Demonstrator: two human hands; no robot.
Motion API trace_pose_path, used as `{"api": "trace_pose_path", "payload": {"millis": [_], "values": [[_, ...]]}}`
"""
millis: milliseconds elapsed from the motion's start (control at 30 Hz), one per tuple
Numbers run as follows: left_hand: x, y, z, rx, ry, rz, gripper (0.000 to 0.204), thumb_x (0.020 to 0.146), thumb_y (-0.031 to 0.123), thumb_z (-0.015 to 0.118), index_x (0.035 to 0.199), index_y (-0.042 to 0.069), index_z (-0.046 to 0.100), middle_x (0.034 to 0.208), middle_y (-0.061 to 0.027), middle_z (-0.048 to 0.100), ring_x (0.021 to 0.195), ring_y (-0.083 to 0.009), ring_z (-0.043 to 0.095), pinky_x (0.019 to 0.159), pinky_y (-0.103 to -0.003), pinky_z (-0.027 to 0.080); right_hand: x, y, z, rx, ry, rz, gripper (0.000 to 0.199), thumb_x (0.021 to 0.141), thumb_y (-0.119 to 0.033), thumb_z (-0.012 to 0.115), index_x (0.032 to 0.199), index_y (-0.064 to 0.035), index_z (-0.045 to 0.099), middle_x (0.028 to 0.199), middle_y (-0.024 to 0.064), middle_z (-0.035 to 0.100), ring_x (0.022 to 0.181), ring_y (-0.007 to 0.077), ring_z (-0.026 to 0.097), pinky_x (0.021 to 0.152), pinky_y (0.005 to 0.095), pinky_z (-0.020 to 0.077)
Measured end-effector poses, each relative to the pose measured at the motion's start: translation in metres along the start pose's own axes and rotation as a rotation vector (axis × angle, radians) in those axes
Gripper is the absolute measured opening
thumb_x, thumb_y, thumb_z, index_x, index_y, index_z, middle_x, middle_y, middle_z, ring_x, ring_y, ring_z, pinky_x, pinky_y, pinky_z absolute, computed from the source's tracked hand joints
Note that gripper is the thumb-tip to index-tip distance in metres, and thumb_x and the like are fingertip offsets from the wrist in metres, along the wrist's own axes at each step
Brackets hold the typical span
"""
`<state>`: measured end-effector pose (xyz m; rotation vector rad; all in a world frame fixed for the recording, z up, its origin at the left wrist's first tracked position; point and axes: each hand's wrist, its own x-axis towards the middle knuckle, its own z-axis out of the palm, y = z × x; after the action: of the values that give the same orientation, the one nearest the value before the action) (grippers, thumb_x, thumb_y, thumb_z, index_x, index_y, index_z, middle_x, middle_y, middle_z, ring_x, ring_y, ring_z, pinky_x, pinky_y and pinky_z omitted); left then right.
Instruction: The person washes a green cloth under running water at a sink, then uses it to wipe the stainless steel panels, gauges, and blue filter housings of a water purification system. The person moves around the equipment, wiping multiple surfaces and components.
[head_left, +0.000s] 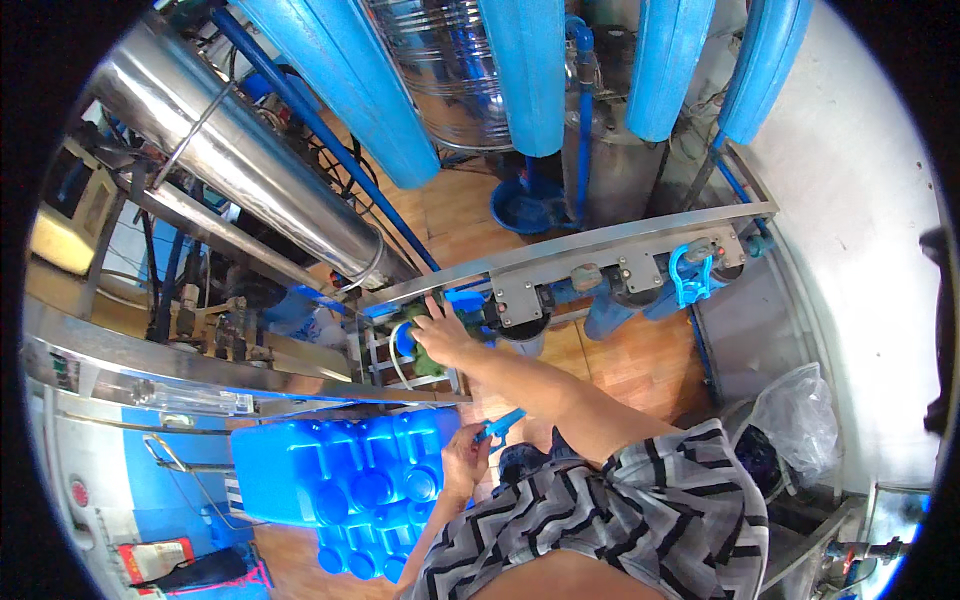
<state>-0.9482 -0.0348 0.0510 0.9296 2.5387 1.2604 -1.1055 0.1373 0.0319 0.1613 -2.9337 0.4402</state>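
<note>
My left hand [463,462] is closed around a blue plastic piece [502,424], slim and handle-like, held low in front of my body; its exact kind is unclear. Stretched over the metal frame is my right hand [442,337], fingers spread and pointing away from me. Beneath it lies a green cloth-like bundle [428,362], partly covered by the hand. A round blue part [405,340] sits at the fingertips; whether they touch it I cannot tell. Just right of the hand is another blue piece [464,299].
Blue water containers [290,470] stand at lower left. A steel rail [620,238] carries several filter heads, with a light blue plastic handle [691,276] hanging on one. Tall blue cylinders [525,80] and a steel cylinder [250,160] rise beyond. A clear plastic bag [800,420] is at right.
</note>
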Motion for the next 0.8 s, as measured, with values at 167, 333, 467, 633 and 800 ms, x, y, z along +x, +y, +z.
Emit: {"api": "trace_pose_path", "payload": {"millis": [167, 333, 467, 633, 800], "values": [[-0.029, -0.017, -0.025, -0.035, 0.089, -0.189, 0.023, 0.079, 0.007, 0.074, 0.099, 0.003, 0.064, 0.088, -0.0135, 0.067, 0.063, -0.0207, 0.066, 0.056, -0.030, 0.055, -0.048, 0.017, 0.007, -0.288, -0.017, -0.421, 0.020, 0.074, -0.019, 0.061, 0.081, -0.0064, 0.075, 0.105, 0.0069, 0.063, 0.129, 0.0330, 0.039, 0.102, 0.0438, 0.0339], [-0.038, -0.027, -0.035, 0.045, 0.137, -0.198, 0.021, 0.078, 0.006, 0.073, 0.097, 0.001, 0.065, 0.084, -0.0139, 0.066, 0.061, -0.0206, 0.065, 0.055, -0.030, 0.053, -0.072, 0.055, -0.030, -0.066, -0.009, -0.195, 0.025, 0.076, -0.014, 0.059, 0.096, -0.0046, 0.071, 0.111, 0.0088, 0.061, 0.129, 0.0319, 0.040, 0.107, 0.0435, 0.0317], [-0.031, -0.031, -0.038, 0.055, 0.150, -0.092, 0.020, 0.078, 0.005, 0.073, 0.096, 0.001, 0.065, 0.082, -0.0131, 0.066, 0.060, -0.0190, 0.064, 0.054, -0.030, 0.052, -0.115, 0.105, -0.061, -0.117, 0.098, -0.108, 0.051, 0.077, -0.013, 0.061, 0.128, -0.0129, 0.057, 0.132, 0.0098, 0.053, 0.131, 0.0355, 0.038, 0.106, 0.0505, 0.0319], [-0.029, -0.034, -0.038, -0.027, 0.174, -0.128, 0.022, 0.077, 0.005, 0.073, 0.097, 0.000, 0.066, 0.078, -0.0114, 0.066, 0.058, -0.0161, 0.062, 0.053, -0.029, 0.050, -0.154, 0.099, -0.027, -0.329, 0.227, 0.326, 0.049, 0.079, -0.010, 0.056, 0.128, -0.0098, 0.056, 0.133, 0.0094, 0.053, 0.132, 0.0352, 0.037, 0.100, 0.0485, 0.0356], [-0.025, -0.034, -0.034, -0.042, 0.141, -0.150, 0.020, 0.078, 0.004, 0.072, 0.097, 0.000, 0.066, 0.079, -0.0120, 0.067, 0.059, -0.0171, 0.064, 0.054, -0.029, 0.051, -0.168, 0.068, 0.020, -0.208, 0.334, 0.052, 0.047, 0.082, -0.008, 0.051, 0.128, -0.0056, 0.054, 0.134, 0.0126, 0.052, 0.133, 0.0354, 0.036, 0.099, 0.0484, 0.0372]]}}
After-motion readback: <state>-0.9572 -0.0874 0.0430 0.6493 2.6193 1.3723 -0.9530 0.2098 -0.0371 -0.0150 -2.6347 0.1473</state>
